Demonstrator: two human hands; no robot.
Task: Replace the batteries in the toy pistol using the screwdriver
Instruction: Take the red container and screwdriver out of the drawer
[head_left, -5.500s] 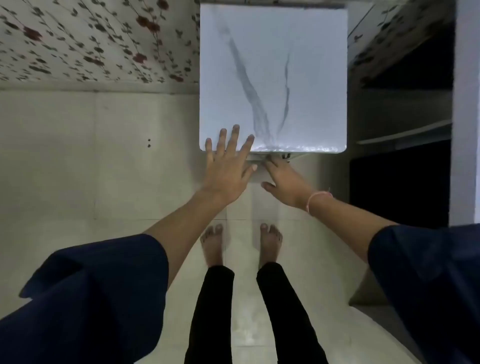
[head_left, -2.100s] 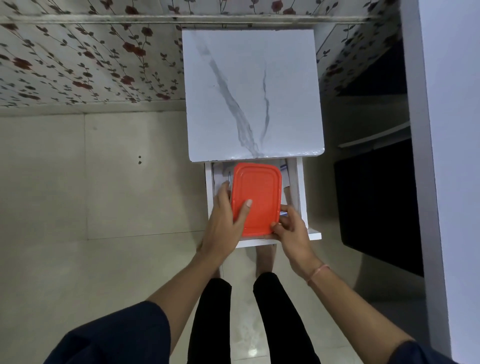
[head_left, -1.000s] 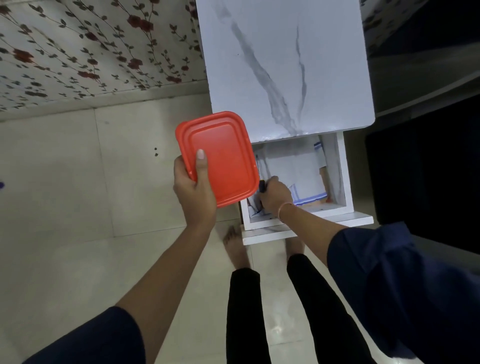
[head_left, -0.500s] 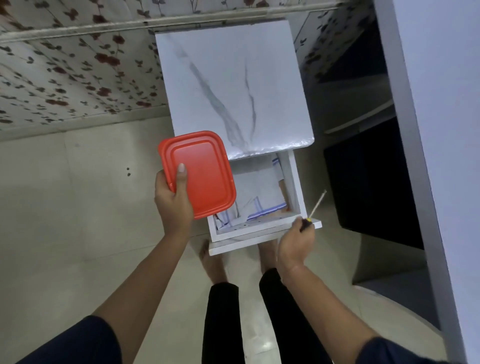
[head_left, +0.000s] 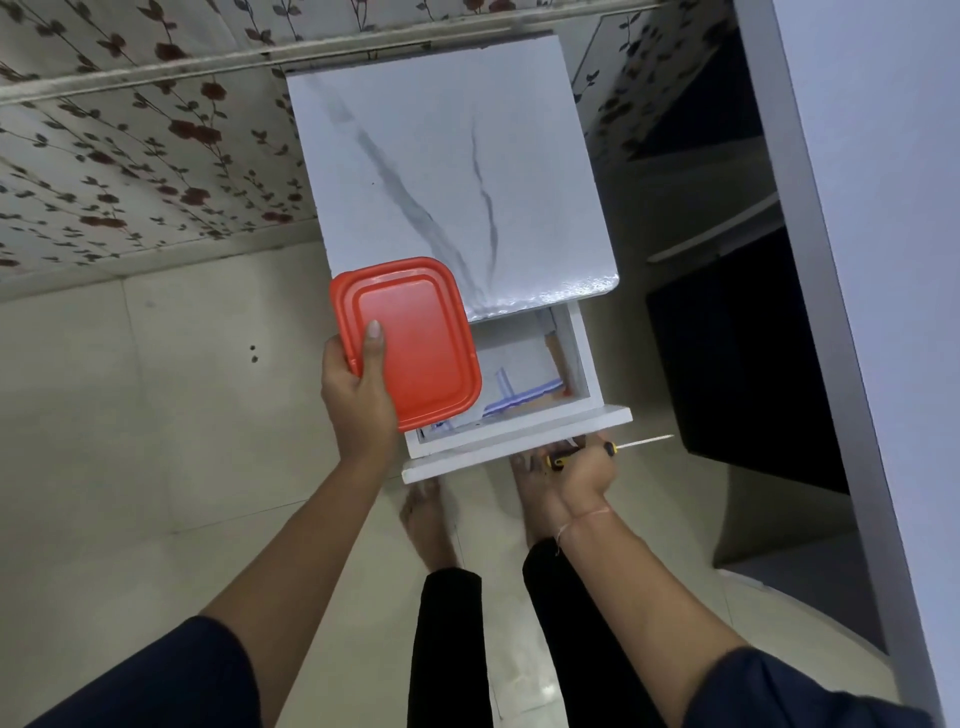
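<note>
My left hand (head_left: 358, 400) grips a red lidded plastic box (head_left: 410, 340) by its near-left corner, thumb on the lid, holding it above the left part of the open drawer (head_left: 519, 447). My right hand (head_left: 576, 467) holds a screwdriver (head_left: 613, 447) with a yellow and black handle just below the drawer's front panel; its metal shaft points right. The fingers of that hand touch the drawer front. The toy pistol and the batteries are not in view.
The drawer belongs to a small white cabinet with a marble-patterned top (head_left: 452, 182). Papers with blue stripes (head_left: 514, 384) lie inside the drawer. A floral wall (head_left: 130, 156) is behind, a dark unit (head_left: 748, 364) and a white panel (head_left: 872, 260) on the right. My bare feet stand under the drawer.
My right hand took the screwdriver out of the drawer and has dropped to the drawer's front panel. The left hand still holds the red box beside the drawer.
</note>
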